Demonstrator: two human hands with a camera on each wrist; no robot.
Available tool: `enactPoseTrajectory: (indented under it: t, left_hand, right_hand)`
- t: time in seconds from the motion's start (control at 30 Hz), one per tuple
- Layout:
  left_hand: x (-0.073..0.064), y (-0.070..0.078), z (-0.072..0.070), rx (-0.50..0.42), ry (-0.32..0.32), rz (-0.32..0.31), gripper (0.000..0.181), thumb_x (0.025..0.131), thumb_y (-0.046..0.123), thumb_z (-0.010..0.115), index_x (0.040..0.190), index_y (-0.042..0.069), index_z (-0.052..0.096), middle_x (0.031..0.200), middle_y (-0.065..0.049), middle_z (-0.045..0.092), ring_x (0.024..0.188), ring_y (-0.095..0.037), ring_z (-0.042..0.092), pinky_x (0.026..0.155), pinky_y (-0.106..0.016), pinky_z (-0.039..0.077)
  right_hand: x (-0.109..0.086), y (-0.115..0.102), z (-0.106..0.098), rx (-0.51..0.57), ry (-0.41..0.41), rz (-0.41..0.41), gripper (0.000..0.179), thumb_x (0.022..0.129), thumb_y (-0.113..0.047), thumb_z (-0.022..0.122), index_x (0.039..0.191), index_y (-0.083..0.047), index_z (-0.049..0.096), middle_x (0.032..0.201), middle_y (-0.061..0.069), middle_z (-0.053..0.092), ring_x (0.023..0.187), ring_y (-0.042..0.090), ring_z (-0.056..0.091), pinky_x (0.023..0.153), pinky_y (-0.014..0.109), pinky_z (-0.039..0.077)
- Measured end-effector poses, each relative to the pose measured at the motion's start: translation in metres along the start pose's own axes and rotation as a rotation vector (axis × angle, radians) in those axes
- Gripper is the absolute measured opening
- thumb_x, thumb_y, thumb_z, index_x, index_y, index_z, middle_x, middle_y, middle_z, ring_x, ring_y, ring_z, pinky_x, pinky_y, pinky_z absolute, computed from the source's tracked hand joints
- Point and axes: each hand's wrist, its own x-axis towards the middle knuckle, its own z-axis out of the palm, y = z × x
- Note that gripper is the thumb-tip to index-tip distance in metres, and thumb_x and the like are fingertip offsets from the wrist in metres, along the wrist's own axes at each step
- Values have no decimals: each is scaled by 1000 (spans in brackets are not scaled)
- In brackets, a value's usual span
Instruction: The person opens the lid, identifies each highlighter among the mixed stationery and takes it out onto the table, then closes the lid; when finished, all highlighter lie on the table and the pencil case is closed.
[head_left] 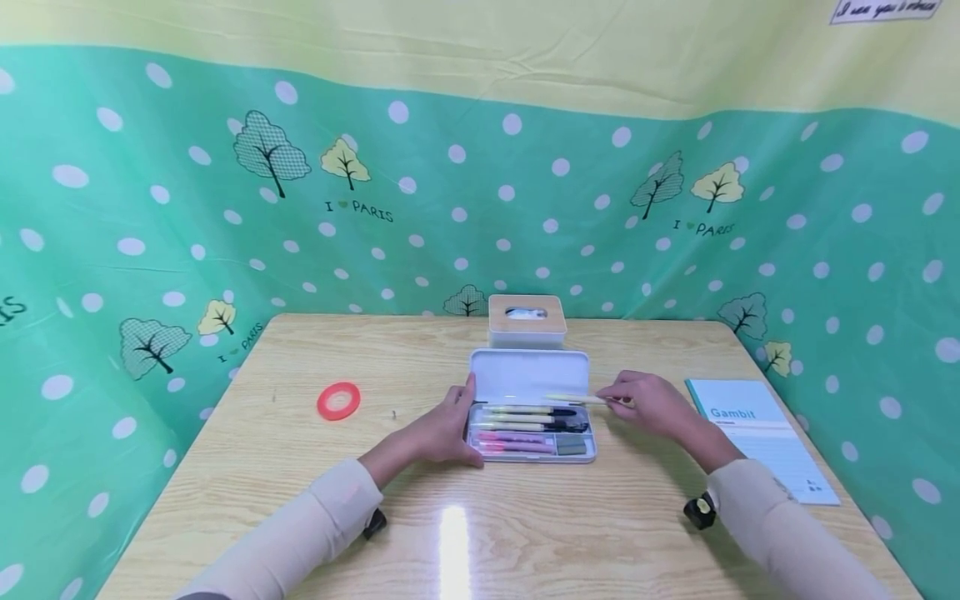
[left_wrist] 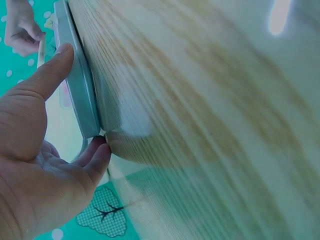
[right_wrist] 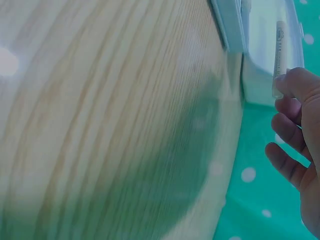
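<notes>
A white pencil case (head_left: 531,372) lies on the table with its lid raised at the back. Several pens (head_left: 517,419), some yellowish with black ends and some pink, fill its tray beside a grey-green eraser-like block (head_left: 572,446). My left hand (head_left: 447,429) grips the case's left end; in the left wrist view the thumb is on its front side (left_wrist: 82,85) and the fingertips are at its end. Between thumb and index finger, my right hand (head_left: 651,404) pinches a pale pen (right_wrist: 280,55) by its end. That pen hovers level above the case's back right, before the lid.
Behind the case stands a tissue box (head_left: 527,321) with a wooden top. A red tape roll (head_left: 327,402) lies at the left. A light blue notebook (head_left: 772,437) rests near the right edge. Patterned green cloth (head_left: 420,192) hangs round the table (head_left: 300,350).
</notes>
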Motion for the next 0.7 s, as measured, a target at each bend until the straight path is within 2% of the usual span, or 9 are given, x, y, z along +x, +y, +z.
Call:
enactPoseTrajectory:
  t: [0.23, 0.5, 0.7]
  left_hand:
    - [0, -1, 0, -6, 2, -10, 147, 69, 42, 93, 162, 11, -16, 162, -26, 23, 141, -40, 44, 121, -47, 37]
    - [0, -1, 1, -11, 0, -13, 146, 70, 42, 93, 162, 11, -16, 161, -27, 23, 139, -40, 46, 120, -48, 39]
    - [1, 0, 1, 0, -8, -17, 146, 70, 42, 93, 162, 11, -16, 162, -27, 23, 139, -40, 46, 120, -47, 39]
  right_hand:
    - [-16, 21, -1, -6, -15, 32, 19, 90, -16, 77, 108, -20, 82, 87, -8, 69, 72, 2, 57, 62, 23, 51]
    - [-36, 51, 5, -11, -15, 38, 18, 90, -14, 76, 107, -18, 82, 86, -8, 69, 70, 1, 53, 61, 24, 49]
    - [-44, 67, 8, -38, -27, 50, 19, 89, -14, 77, 107, -16, 82, 86, -6, 68, 70, 3, 53, 61, 26, 48]
